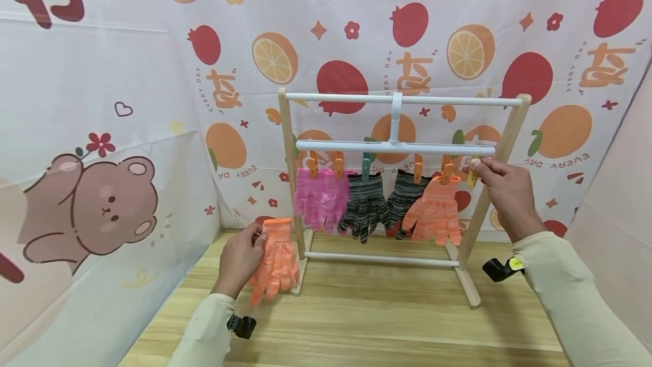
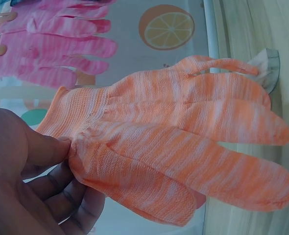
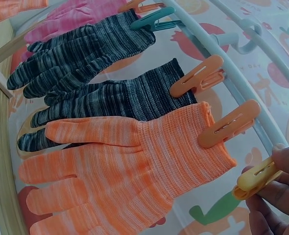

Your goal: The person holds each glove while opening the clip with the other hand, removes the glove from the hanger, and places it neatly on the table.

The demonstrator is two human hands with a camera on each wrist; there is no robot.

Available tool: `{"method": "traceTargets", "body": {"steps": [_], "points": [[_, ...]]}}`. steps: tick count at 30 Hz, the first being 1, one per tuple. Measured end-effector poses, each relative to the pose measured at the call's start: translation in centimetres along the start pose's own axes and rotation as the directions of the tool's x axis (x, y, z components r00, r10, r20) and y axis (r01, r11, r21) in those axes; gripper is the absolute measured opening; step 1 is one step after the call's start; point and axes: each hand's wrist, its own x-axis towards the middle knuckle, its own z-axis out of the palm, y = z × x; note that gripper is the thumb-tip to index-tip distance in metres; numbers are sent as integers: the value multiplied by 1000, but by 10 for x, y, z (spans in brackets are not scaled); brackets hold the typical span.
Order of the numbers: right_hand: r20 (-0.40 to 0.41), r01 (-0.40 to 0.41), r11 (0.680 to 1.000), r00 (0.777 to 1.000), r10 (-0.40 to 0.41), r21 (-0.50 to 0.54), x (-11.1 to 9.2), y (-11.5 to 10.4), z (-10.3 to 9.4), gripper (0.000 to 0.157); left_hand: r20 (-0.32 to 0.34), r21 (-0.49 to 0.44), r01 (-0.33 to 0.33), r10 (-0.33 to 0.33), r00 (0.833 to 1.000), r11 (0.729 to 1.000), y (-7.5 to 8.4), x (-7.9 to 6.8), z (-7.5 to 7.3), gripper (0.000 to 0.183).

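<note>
Setting: fabric-walled booth; type of room beyond cannot be told. Evidence: fruit-print sheet [image 1: 379, 24] across far side, bear-print sheet [image 1: 114, 203] at left, pale sheet [image 1: 623, 186] at right, around wood-grain tabletop [image 1: 382, 316].

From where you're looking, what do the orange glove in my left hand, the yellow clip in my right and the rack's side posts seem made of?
Orange glove: matte knitted yarn, fibre unclear; stitches and ribbed cuff show. Yellow clip: probably smooth plastic, from its even colour. Side posts: likely pale, matte wood, by their tan colour.
</note>
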Motion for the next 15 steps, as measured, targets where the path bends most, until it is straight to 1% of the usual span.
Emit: {"method": "traceTargets", "body": {"steps": [4,8,15], "points": [[-1,13,1000,1000,-13,-3,0,0,-1,61,10,2,2,-2,1000,1000,0,1,1,9],[3,22,1000,1000,-22,6,-1,1,-1,60,30,0,18,-18,999,1000,-1,2,1,9],[-4,20,1000,1000,-20,-6,0,2,-1,62,42,25,33,-34,999,999,-1,9,1,9]]}}
